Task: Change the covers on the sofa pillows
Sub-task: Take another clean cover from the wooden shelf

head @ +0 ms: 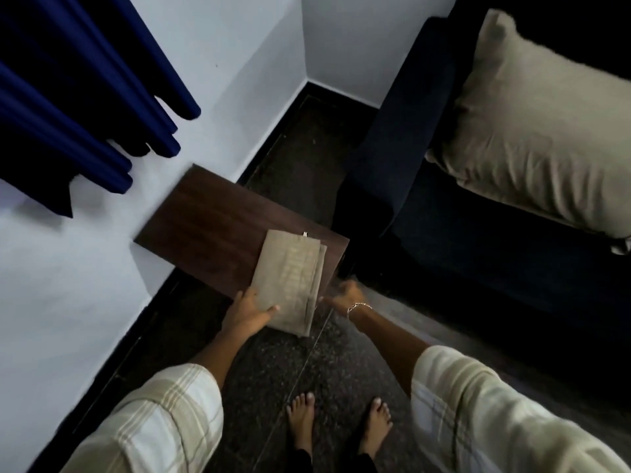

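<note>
My left hand (251,314) grips the folded beige cover (293,268) at its near left corner, thumb (271,309) laid over the top and the other fingers hidden beneath the cloth. The cover lies partly on the dark wooden table (211,220) straight ahead at twelve o'clock from my hands, and its near end hangs past the table's edge over the speckled floor (307,370). A small white tag (305,234) shows at the cover's far corner. My right hand (345,295) is just beside the cover's right edge, at about three o'clock from it, with a thin bracelet (358,306) on the wrist. That hand is blurred, so I cannot tell whether its fingers pinch the cloth or only reach toward it. Up at two o'clock a plump beige pillow (532,131) rests on the seat of the dark blue sofa (461,254), well apart from the cover. At ten o'clock a blue curtain (68,97) hangs against the pale wall (68,285), which the table touches. My bare feet (302,414) stand on the floor at six o'clock.
</note>
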`<action>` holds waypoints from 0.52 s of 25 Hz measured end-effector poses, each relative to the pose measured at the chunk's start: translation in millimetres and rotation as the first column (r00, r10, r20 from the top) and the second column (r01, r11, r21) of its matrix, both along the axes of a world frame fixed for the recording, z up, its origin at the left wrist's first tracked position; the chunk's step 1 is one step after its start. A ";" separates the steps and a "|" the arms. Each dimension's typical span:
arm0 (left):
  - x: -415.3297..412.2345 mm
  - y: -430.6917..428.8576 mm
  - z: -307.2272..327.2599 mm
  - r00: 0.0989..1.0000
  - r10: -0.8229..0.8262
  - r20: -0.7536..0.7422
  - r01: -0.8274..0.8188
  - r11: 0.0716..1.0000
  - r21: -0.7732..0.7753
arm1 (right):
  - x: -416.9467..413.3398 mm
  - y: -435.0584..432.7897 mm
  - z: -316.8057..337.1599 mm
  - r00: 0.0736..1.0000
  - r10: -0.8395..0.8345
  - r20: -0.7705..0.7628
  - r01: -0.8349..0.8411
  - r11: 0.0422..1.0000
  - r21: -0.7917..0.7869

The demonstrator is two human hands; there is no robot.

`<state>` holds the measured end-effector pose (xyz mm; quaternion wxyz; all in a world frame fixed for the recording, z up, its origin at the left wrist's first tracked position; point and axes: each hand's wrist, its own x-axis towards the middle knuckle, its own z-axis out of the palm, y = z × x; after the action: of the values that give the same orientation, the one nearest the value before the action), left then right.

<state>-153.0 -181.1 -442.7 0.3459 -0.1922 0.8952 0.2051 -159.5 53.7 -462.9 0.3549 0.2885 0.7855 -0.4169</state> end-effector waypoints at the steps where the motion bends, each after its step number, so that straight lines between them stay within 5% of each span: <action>1: 4.8 -8.5 -23.6 0.999 0.044 0.023 -0.044 0.999 0.011 | 4.1 -11.9 -21.5 0.998 -0.036 0.043 0.037 0.999 -0.020; 5: 8.3 -21.2 -91.7 0.973 0.208 0.099 -0.215 0.975 0.060 | 5.6 -43.8 -79.1 0.982 -0.166 0.093 0.170 0.985 -0.031; 9: -3.0 -13.5 -118.9 0.816 0.566 0.116 -0.577 0.791 0.204 | 1.6 -66.6 -99.5 0.906 -0.387 0.173 0.413 0.897 -0.158; 13: -12.9 -1.5 -115.1 0.744 0.654 0.133 -0.667 0.722 0.181 | 0.9 -74.1 -95.2 0.891 -0.388 0.237 0.441 0.865 -0.239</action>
<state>-165.9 -182.7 -557.8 0.2954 -0.4656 0.7291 0.4053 -158.7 -20.5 -558.1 0.3643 0.4332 0.6006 -0.5647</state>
